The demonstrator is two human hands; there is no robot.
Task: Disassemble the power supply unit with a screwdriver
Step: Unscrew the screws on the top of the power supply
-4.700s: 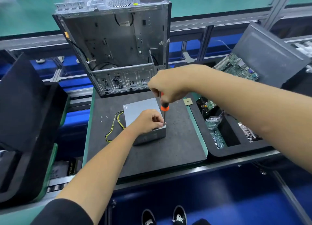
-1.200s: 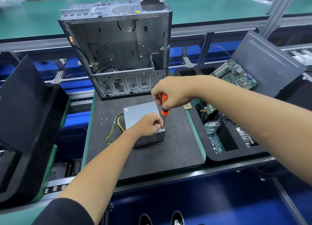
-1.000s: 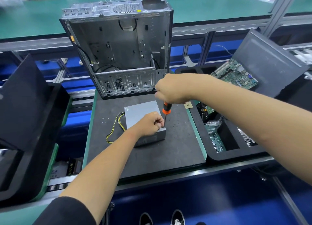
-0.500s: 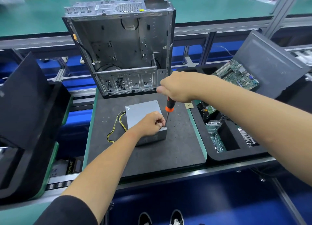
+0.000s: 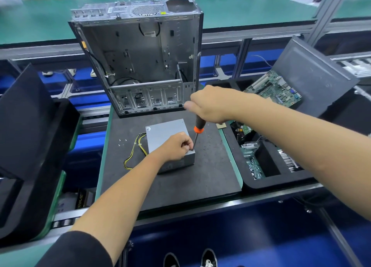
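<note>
Green-topped factory benches run across the background, and nearer stands a bench covered by a dark, grainy foam mat edged in green. At its far end an opened computer case of bare grey sheet metal stands upright, its perforated vents and loose black cables showing inside.

Right of the mat sits a black foam tray with cut-out pockets; 1 pocket holds small clear and metallic parts too small to tell apart, and a green circuit board leans at its far end against a dark grey panel.

On the mat lies the power supply, a plain rectangular box of matte grey metal, with yellow and black wires curling out of its left side. Tiny screws lie on the mat left of the wires.

At the box's near right corner, the left hand rests with fingers curled, pinching beside the tool tip. Above it, the right hand grasps the black and orange handle of a screwdriver, whose thin shaft slants down to that same corner.
</note>
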